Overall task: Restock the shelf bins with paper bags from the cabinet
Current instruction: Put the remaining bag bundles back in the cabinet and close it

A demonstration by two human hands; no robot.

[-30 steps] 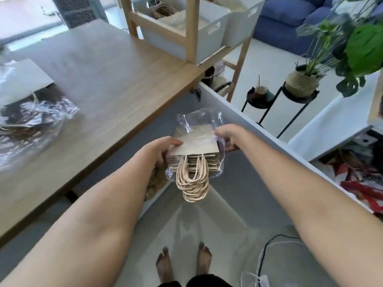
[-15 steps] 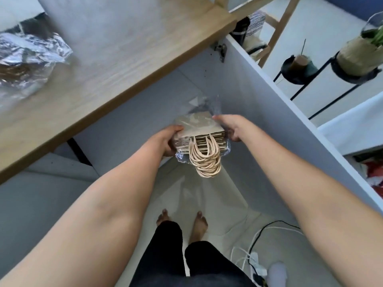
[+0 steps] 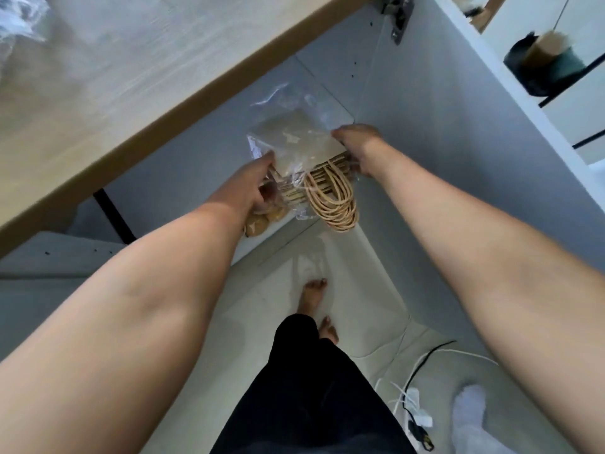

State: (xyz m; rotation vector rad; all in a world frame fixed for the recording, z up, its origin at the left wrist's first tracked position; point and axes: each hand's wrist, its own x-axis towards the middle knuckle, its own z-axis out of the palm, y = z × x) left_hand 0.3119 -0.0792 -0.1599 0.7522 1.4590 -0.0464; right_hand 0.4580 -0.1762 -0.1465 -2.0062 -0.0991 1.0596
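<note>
A stack of kraft paper bags (image 3: pixel 302 142) in a clear plastic wrapper is held between both hands, in front of the open grey cabinet (image 3: pixel 183 172). Their tan rope handles (image 3: pixel 334 201) hang out of the wrapper's near end. My left hand (image 3: pixel 253 183) grips the stack's left side, fingers curled under it. My right hand (image 3: pixel 358 147) grips its right side. More tan handles (image 3: pixel 262 221) of other bags show just below my left hand, at the cabinet's edge. The shelf bins are out of view.
The wooden tabletop (image 3: pixel 114 77) runs overhead at upper left with crumpled plastic (image 3: pixel 19 18) on it. The open grey cabinet door (image 3: pixel 474 152) stands on the right. Cables and a white power strip (image 3: pixel 414 401) lie on the floor by my feet.
The view has tipped down and closer to the cabinet. Both hands still hold the wrapped stack, which sits lower beneath the tabletop, near the cabinet opening. The shelf and plants have left the view.
</note>
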